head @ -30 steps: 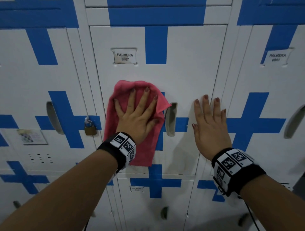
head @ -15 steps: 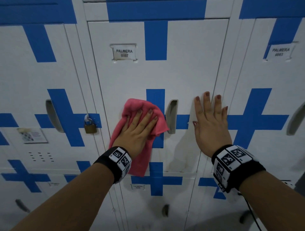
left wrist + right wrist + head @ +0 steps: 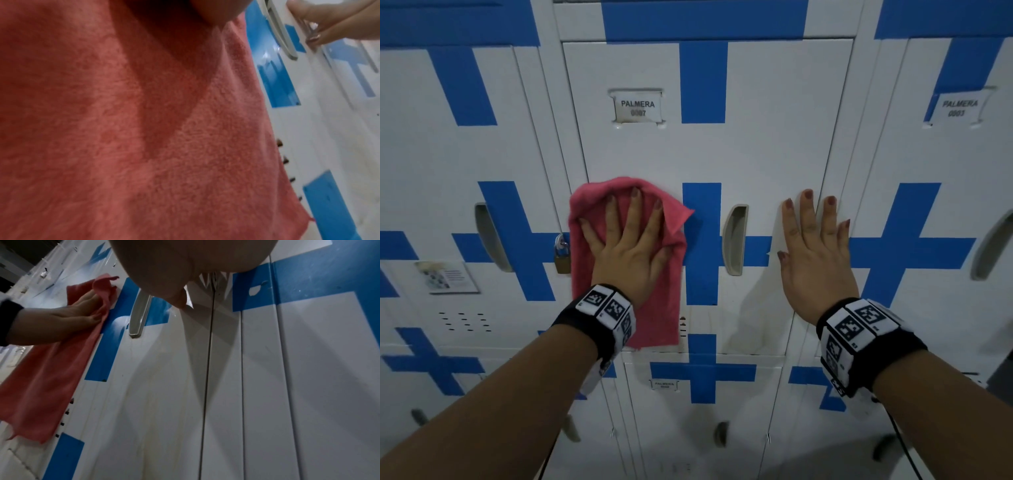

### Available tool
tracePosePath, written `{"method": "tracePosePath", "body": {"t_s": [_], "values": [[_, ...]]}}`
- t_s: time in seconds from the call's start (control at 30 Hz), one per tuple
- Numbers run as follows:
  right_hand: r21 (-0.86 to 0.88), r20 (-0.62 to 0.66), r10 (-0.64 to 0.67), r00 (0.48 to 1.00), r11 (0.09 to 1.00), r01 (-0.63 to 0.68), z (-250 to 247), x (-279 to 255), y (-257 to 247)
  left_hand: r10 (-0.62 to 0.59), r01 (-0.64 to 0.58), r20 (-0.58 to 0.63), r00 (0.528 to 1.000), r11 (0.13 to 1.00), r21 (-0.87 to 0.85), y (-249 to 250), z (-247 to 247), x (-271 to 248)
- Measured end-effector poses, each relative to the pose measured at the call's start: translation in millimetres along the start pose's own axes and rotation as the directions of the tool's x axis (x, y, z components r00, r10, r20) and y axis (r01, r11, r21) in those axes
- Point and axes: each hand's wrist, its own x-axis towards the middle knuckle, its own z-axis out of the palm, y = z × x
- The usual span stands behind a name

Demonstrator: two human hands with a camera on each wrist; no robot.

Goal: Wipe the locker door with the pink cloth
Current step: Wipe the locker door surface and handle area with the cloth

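The white locker door (image 3: 763,144) with blue cross stripes and a label reading PALMERA fills the middle of the head view. My left hand (image 3: 628,236) presses flat, fingers spread, on the pink cloth (image 3: 664,305) at the door's left edge, left of the grey recessed handle (image 3: 734,240). The cloth hangs down below the wrist and fills the left wrist view (image 3: 123,129). My right hand (image 3: 815,246) lies flat with straight fingers on the door's right edge, right of the handle. In the right wrist view the cloth (image 3: 47,369) and left hand (image 3: 61,319) show at the left.
A brass padlock (image 3: 562,255) hangs on the neighbouring locker just left of the cloth. More lockers with the same blue stripes stand to the left, right (image 3: 935,164) and below (image 3: 702,421). A small sticker (image 3: 446,277) sits on the left locker.
My left hand slid the pink cloth down and then left across the door, from the middle to its left edge. The right hand stayed flat in place.
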Motion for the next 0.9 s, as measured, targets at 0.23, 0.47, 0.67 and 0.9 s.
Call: {"method": "tracePosePath", "body": {"t_s": [0.23,0.47,0.67,0.9], "values": [[-0.003,0.007,-0.002,1.000,1.000,0.002,0,0,-1,-0.036,0.032,-0.054,0.998,0.997,-0.073,25,-4,16],[-0.004,-0.013,-0.004,1.000,1.000,0.004,1,0,-1,0.140,-0.144,-0.068,0.988,0.988,-0.063,40,1,15],[0.007,-0.023,-0.005,1.000,1.000,0.005,1,1,-1,0.336,-0.338,-0.054,0.940,0.939,-0.056,40,5,11],[0.019,-0.020,-0.005,1.000,1.000,0.006,0,0,0,0.441,-0.446,-0.079,0.894,0.894,-0.047,38,13,-1]]}}
